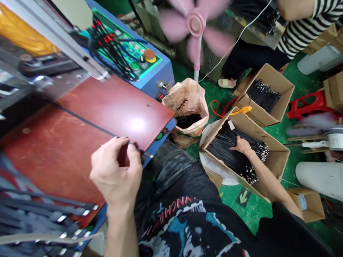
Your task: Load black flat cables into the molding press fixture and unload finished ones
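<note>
My left hand (116,172) is at the front edge of a red-brown work plate (73,142), fingers pinched on a thin black cable (84,120) that runs diagonally back toward the machine. My right hand (242,145) reaches down to the right into an open cardboard box (274,157) and rests on a pile of black cables with metal ends (233,152), fingers curled into the pile. Whether it holds any cable is hidden. A heap of black cables with silver tips (34,222) lies at the lower left of the plate.
A blue control panel (132,53) with buttons stands behind the plate. A plastic bag (187,104) of black parts, a second box of cables (264,95), a pink spinning fan (195,24) and a red stool (306,104) stand on the green floor. A person in a striped shirt (312,15) sits beyond.
</note>
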`<state>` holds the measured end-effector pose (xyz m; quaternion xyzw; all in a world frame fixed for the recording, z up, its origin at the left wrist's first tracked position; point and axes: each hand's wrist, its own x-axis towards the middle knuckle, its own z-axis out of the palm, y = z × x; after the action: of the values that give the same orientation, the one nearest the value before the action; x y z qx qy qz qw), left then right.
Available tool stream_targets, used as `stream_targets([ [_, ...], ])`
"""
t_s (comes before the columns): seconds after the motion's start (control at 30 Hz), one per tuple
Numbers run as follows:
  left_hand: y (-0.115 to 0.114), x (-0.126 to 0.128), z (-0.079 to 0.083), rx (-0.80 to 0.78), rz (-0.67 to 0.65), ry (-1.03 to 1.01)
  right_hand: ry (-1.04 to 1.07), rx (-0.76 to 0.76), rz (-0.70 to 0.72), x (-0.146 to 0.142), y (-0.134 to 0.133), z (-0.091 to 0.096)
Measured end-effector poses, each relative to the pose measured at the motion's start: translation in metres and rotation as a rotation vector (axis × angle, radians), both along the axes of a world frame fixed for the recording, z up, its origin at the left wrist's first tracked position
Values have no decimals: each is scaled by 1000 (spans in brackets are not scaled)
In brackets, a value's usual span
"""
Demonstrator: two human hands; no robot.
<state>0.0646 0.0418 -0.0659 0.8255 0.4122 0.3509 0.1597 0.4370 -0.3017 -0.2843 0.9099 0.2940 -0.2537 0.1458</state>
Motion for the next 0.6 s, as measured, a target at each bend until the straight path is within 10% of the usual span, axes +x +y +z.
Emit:
stream_targets([
  [0.3, 3, 4, -2, 40, -43, -25, 38, 22, 39, 8, -15, 28],
  [0.6, 3, 2, -5, 40, -42, -43, -79, -13, -55, -15, -9, 10],
])
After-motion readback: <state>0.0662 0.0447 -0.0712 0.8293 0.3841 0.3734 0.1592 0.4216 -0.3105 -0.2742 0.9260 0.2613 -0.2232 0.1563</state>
